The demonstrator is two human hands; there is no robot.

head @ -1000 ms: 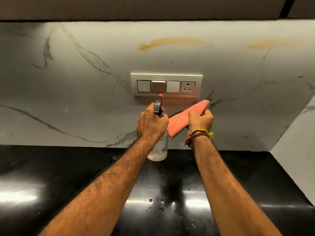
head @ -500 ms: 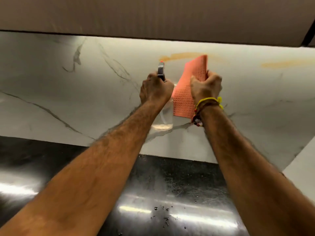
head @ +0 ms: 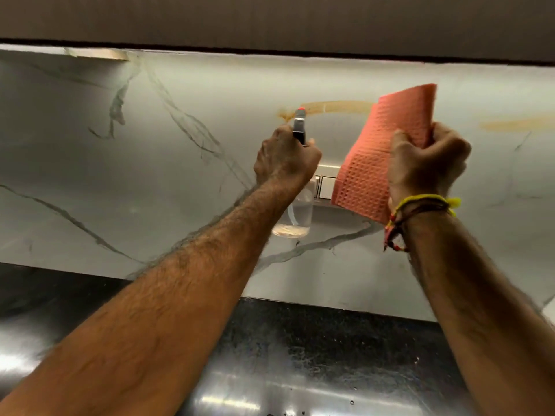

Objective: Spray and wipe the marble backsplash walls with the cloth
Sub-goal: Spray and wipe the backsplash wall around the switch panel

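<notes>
Counter (head: pixel 300 340): black, glossy, nearest.
Left hand (head: pixel 285 163): fingers clamped on spray bottle (head: pixel 295 214).
Right hand (head: pixel 426 163): fingers gripping cloth (head: pixel 381 151).
Wall (head: pixel 150 175): marble, orange stain (head: pixel 336 107).
Risk: spray may reach the switch plate (head: pixel 327 183) below.
</notes>
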